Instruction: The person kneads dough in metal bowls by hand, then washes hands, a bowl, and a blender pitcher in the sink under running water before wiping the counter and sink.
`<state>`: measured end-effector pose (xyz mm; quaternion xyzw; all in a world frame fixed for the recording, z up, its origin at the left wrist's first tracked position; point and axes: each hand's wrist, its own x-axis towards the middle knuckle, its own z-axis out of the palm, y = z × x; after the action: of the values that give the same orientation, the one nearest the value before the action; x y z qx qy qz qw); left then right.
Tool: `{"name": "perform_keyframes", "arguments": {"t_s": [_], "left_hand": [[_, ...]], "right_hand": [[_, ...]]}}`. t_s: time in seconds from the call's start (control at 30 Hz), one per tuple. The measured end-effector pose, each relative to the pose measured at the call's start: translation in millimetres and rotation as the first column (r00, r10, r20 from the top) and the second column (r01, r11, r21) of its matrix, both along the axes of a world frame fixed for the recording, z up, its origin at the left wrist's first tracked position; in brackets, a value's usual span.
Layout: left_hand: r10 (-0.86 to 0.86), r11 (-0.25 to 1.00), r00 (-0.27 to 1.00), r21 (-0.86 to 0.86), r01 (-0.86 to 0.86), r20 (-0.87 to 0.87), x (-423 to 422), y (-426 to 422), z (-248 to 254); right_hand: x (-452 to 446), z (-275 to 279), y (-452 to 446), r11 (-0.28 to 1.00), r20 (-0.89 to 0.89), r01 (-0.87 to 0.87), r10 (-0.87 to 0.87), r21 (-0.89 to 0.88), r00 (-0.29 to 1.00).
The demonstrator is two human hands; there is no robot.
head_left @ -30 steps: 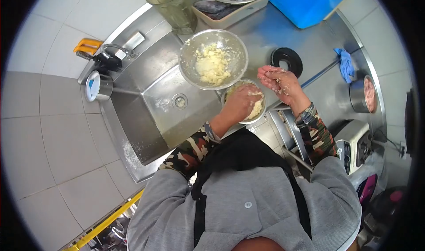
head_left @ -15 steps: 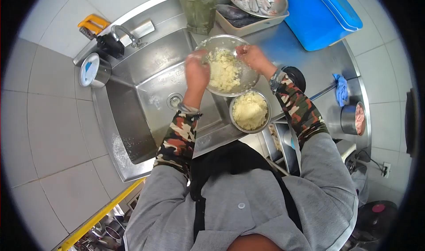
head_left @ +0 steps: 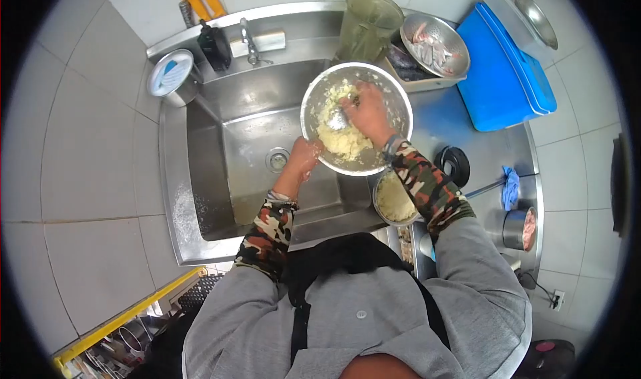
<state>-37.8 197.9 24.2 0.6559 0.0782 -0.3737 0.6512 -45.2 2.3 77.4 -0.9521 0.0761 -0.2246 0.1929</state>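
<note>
A wide metal bowl [head_left: 402, 105] is raised and tilted at the right side of the sink, with pale yellow, crumbly mixture [head_left: 344, 142] inside. Closed on its lower left rim is my left hand [head_left: 306, 157]. My right hand [head_left: 369, 114] reaches into the bowl, bent fingers apart against the mixture and the inner wall; some fingertips are hidden. Below the bowl, a smaller metal pot [head_left: 394, 223] holds more pale mixture [head_left: 395, 202], partly covered by my right forearm and the bowl.
The sink basin [head_left: 257, 145] lies left, its faucet [head_left: 247, 42] behind. A greenish container [head_left: 367, 25] and a colander [head_left: 461, 42] with fish pieces stand at the back. Right are a blue cooler [head_left: 494, 78], a black round object [head_left: 453, 165] and a pot of pink meat [head_left: 517, 229].
The bowl is now lifted and tilted. My left hand went from over the bowl to its lower left rim, and my right hand moved down into the mixture. The camera view shifted.
</note>
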Motion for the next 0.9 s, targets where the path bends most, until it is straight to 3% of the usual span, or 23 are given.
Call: {"name": "perform_keyframes", "arguments": {"t_s": [0.07, 0.1, 0.13, 0.2, 0.23, 0.27, 0.3, 0.33, 0.4, 0.43, 0.47, 0.53, 0.6, 0.63, 0.67, 0.73, 0.77, 0.8, 0.87, 0.9], "left_hand": [[-0.069, 0.996, 0.955, -0.042, 0.085, 0.288, 13.0, 7.0, -16.5], [-0.059, 0.996, 0.952, -0.043, 0.076, 0.301, 17.9, 16.2, -2.9], [-0.081, 0.996, 0.928, 0.007, 0.084, 0.363, 22.2, 27.2, 10.4], [-0.096, 0.995, 0.897, 0.062, 0.076, 0.432, 27.7, 44.6, 18.0], [0.051, 0.998, 0.892, -0.043, -0.035, 0.45, 28.2, 52.0, 13.3], [0.196, 0.978, 0.872, -0.149, -0.143, 0.449, 28.2, 59.0, 10.0], [0.209, 0.976, 0.869, -0.152, -0.156, 0.449, 27.5, 63.2, 12.2], [0.209, 0.978, 0.871, -0.103, -0.182, 0.445, 26.6, 67.6, 13.9], [0.211, 0.976, 0.872, -0.053, -0.209, 0.443, 23.9, 71.4, 18.5], [0.278, 0.96, 0.856, -0.092, -0.265, 0.436, 23.1, 67.4, 21.9], [0.342, 0.94, 0.838, -0.13, -0.317, 0.425, 21.7, 65.6, 24.0], [0.388, 0.922, 0.767, -0.198, -0.334, 0.512, 24.4, 71.1, 18.9], [0.375, 0.927, 0.793, -0.166, -0.337, 0.481, 27.3, 81.9, 9.4], [0.378, 0.925, 0.794, -0.163, -0.343, 0.477, 25.6, 83.6, 6.4], [0.325, 0.942, 0.791, -0.104, -0.319, 0.519, 24.9, 83.2, 8.6], [0.26, 0.957, 0.783, -0.044, -0.286, 0.565, 22.3, 81.1, 14.6], [0.289, 0.949, 0.777, -0.058, -0.311, 0.559, 15.4, 80.8, 28.5], [0.32, 0.938, 0.772, -0.071, -0.338, 0.549, 11.2, 81.5, 36.0], [0.372, 0.925, 0.754, -0.143, -0.353, 0.542, 22.6, 86.7, 8.1], [0.421, 0.907, 0.737, -0.212, -0.365, 0.529, 27.0, 89.5, 4.4]], "right_hand": [[9.3, 4.1, 28.9, 0.944, 0.086, -0.296, 0.286, 0.145, 0.954], [7.6, 4.1, 44.6, 0.895, 0.052, -0.439, 0.437, 0.071, 0.898], [2.2, 5.5, 55.2, 0.83, -0.178, -0.53, 0.556, 0.172, 0.812], [-1.2, 9.6, 56.2, 0.683, -0.534, -0.72, 0.658, 0.126, 0.531], [1.3, 14.7, 50.7, 0.672, -0.53, -0.731, 0.665, 0.117, 0.526], [1.7, 22.1, 43.9, 0.741, -0.396, -0.669, 0.6, -0.052, 0.695], [1.5, 25.8, 38.3, 0.802, -0.228, -0.563, 0.521, -0.198, 0.823], [4.6, 20.9, 37.3, 0.796, -0.232, -0.572, 0.529, -0.2, 0.816], [10.8, 14.4, 42.9, 0.904, -0.248, -0.4, 0.357, -0.151, 0.901], [7.4, 6.3, 52.0, 0.924, -0.392, -0.372, 0.377, 0.094, 0.839], [2.5, -0.2, 64.1, 0.912, -0.425, -0.377, 0.409, 0.162, 0.807], [3.2, 33.0, 81.1, 0.863, -0.648, -0.422, 0.493, 0.278, 0.58], [7.0, 45.4, 80.3, 0.894, -0.532, -0.349, 0.447, 0.28, 0.719], [20.2, 23.0, 71.9, 0.912, -0.246, -0.391, 0.409, 0.12, 0.879], [25.6, 22.9, 72.8, 0.912, -0.25, -0.391, 0.41, 0.123, 0.877], [33.5, 22.2, 77.1, 0.887, -0.064, -0.453, 0.449, -0.084, 0.891], [25.6, 20.4, 81.7, 0.832, -0.181, -0.546, 0.555, 0.103, 0.812], [16.2, 24.3, 88.2, 0.789, -0.392, -0.595, 0.601, 0.152, 0.697], [14.5, 36.5, 95.0, 0.704, -0.539, -0.697, 0.644, 0.139, 0.543], [19.7, 35.1, 93.0, 0.703, -0.412, -0.71, 0.635, -0.04, 0.653]]}}
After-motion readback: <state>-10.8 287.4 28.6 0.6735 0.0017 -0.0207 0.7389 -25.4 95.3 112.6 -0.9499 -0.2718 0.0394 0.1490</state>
